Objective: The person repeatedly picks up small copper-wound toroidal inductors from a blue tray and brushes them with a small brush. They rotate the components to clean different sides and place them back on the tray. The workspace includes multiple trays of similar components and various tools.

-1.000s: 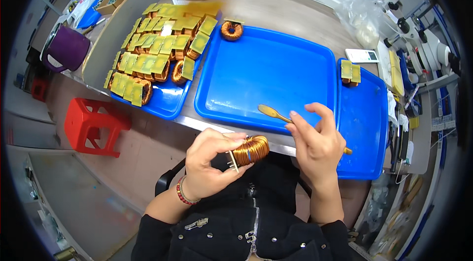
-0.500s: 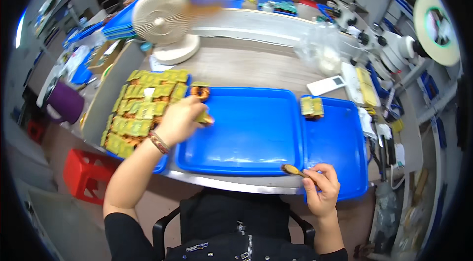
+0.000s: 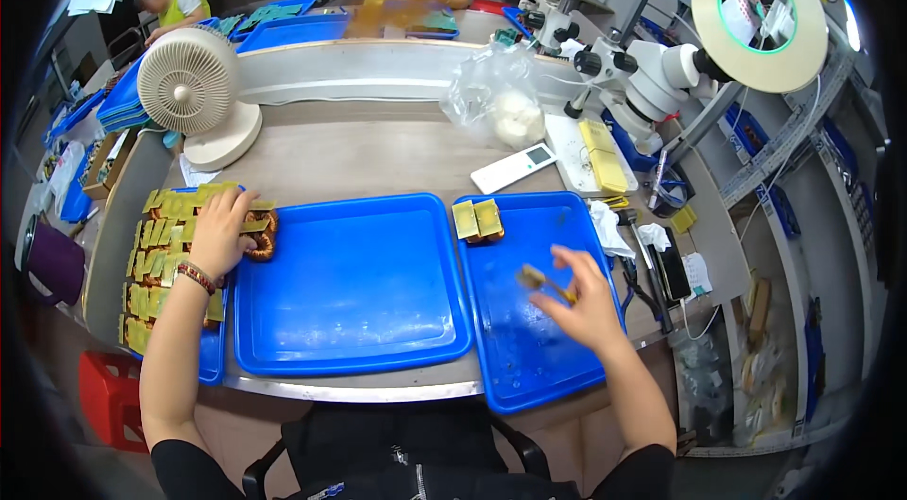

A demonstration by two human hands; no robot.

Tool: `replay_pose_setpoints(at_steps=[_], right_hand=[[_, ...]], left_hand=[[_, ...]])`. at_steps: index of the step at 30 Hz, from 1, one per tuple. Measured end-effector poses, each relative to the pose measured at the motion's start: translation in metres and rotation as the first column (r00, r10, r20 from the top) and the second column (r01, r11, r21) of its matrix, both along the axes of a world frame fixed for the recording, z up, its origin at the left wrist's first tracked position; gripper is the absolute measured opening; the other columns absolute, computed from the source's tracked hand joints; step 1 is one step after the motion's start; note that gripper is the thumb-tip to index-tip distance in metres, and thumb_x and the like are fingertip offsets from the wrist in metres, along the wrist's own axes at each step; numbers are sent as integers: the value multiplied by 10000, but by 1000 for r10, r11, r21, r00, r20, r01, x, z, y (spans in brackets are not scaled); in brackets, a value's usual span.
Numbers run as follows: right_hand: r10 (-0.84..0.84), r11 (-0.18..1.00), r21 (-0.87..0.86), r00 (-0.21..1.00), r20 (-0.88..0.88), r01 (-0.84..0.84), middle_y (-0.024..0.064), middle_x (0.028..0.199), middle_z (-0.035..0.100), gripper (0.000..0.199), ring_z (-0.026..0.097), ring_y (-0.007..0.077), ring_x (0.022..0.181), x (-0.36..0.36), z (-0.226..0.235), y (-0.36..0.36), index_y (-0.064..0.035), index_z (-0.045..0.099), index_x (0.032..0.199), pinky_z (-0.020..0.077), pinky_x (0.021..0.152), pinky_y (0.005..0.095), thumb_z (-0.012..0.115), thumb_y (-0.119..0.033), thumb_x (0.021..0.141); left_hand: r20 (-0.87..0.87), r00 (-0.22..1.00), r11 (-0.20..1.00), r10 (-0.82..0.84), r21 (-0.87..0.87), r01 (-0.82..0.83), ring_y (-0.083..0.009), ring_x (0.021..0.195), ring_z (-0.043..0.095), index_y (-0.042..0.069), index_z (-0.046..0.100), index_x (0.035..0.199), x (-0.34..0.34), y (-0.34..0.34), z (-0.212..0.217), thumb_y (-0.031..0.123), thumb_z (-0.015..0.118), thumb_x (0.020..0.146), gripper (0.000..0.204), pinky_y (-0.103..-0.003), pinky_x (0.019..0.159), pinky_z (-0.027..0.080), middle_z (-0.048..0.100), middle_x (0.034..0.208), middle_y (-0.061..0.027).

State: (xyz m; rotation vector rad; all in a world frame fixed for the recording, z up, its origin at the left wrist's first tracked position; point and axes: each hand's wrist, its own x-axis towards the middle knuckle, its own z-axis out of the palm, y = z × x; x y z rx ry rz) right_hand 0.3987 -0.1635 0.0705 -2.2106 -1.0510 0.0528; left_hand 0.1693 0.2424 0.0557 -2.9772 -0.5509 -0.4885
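My left hand (image 3: 217,237) is at the upper right of a left-hand blue tray (image 3: 213,356). Its fingers bend around a copper-wound coil (image 3: 264,243) with a yellow-green plate, though the fingers partly hide the grip. Many similar coils with plates (image 3: 156,264) fill that tray in rows. My right hand (image 3: 584,304) pinches a small brush (image 3: 535,279) with a wooden handle, blurred by motion. It hovers above the right-hand blue tray (image 3: 529,363). Two coils with yellow-green plates (image 3: 478,220) stand at that tray's far left corner.
Between them lies a wide blue tray (image 3: 350,302). Behind are a white fan (image 3: 189,89), a remote control (image 3: 513,169), a plastic bag (image 3: 496,89) and a microscope (image 3: 652,75). Tools and a phone (image 3: 672,271) line the right. Two people work beyond the partition.
The view has swung to the right. My right hand has moved with the brush from the tray's near edge to above the tray. My left hand stays by the coils.
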Motion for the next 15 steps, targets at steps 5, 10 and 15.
replay_pose_setpoints(at_steps=[5, 10, 15], right_hand=[[-85, 977, -172, 971, 222, 125, 196, 915, 613, 860, 622, 333, 790, 33, -25, 70, 32, 367, 1263, 497, 648, 399, 715, -472, 660], [-67, 886, -418, 947, 315, 202, 194, 762, 627, 991, 641, 293, 666, 15, -18, 135, 113, 331, 1238, 516, 571, 356, 714, -550, 609], [-154, 846, -457, 947, 283, 274, 191, 761, 637, 712, 641, 328, 699, 33, -31, 145, 75, 432, 1062, 519, 625, 392, 703, -430, 639]], left_hand=[[-31, 999, 999, 16, -31, -17, -319, 1071, 451, 83, 428, 1204, -5, 2, -7, 39, 746, 527, 749, -396, 928, 366, 475, 1156, -131], [-2, 1000, 996, 31, -86, -31, -337, 1137, 411, 89, 403, 1235, -7, -11, -4, 43, 746, 551, 767, -403, 972, 342, 429, 1224, -146], [110, 992, 990, -57, -125, 71, -354, 1183, 377, 103, 412, 1243, -14, -40, 10, 65, 739, 583, 738, -420, 993, 317, 393, 1273, -160]])
